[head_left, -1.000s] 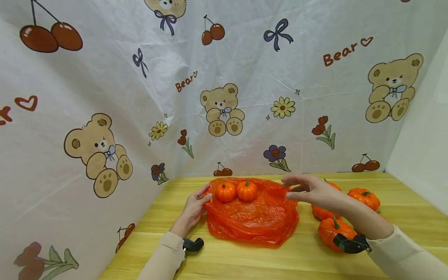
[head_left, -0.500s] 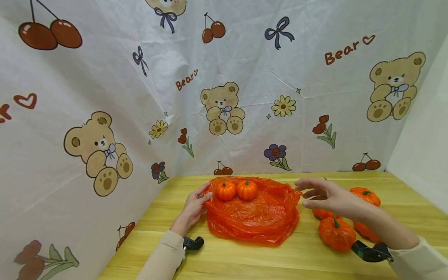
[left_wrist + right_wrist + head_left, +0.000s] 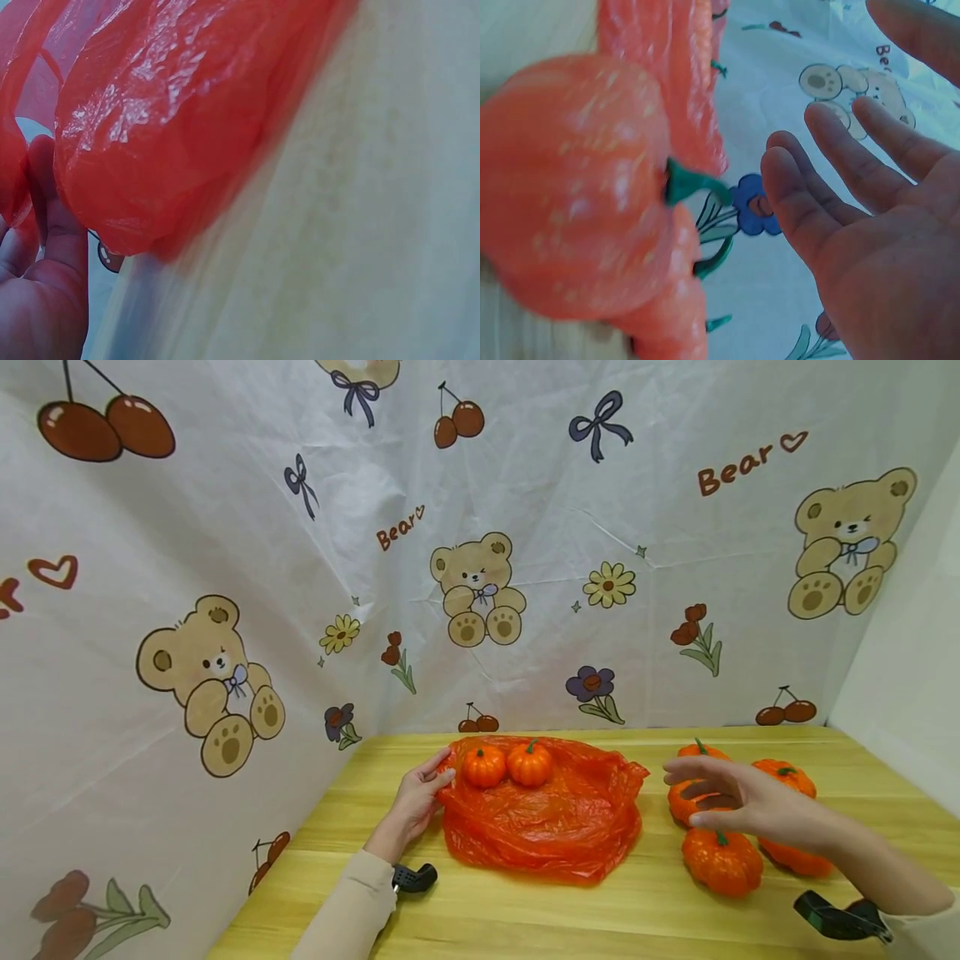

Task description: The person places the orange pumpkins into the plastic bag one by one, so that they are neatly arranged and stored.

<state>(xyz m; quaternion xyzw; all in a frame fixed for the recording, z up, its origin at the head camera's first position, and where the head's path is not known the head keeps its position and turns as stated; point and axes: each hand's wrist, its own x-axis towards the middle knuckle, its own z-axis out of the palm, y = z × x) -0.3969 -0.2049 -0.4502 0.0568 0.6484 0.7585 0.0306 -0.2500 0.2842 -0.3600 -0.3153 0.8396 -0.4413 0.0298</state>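
A thin red plastic bag (image 3: 555, 818) lies with its mouth spread wide, and two small orange pumpkins (image 3: 483, 767) sit inside at its back left. My left hand (image 3: 416, 797) pinches the bag's left rim between thumb and fingers; in the left wrist view the bag's side bulges past the fingers (image 3: 64, 232). Over the larger orange pumpkins on the right hovers my right hand (image 3: 757, 802), fingers spread and holding nothing. The nearest large pumpkin (image 3: 722, 862), with a green stem (image 3: 694, 184), stands just below that hand.
Several large pumpkins stand grouped at the right, among them a back right one (image 3: 786, 777). Under everything is a light wooden table (image 3: 525, 922). A white cloth (image 3: 540, 468) printed with bears hangs behind and to the left. Each wrist carries a black camera mount (image 3: 414, 878).
My right hand has moved from the bag's right rim rightwards to above the large pumpkins. My left hand stays at the bag's left rim.
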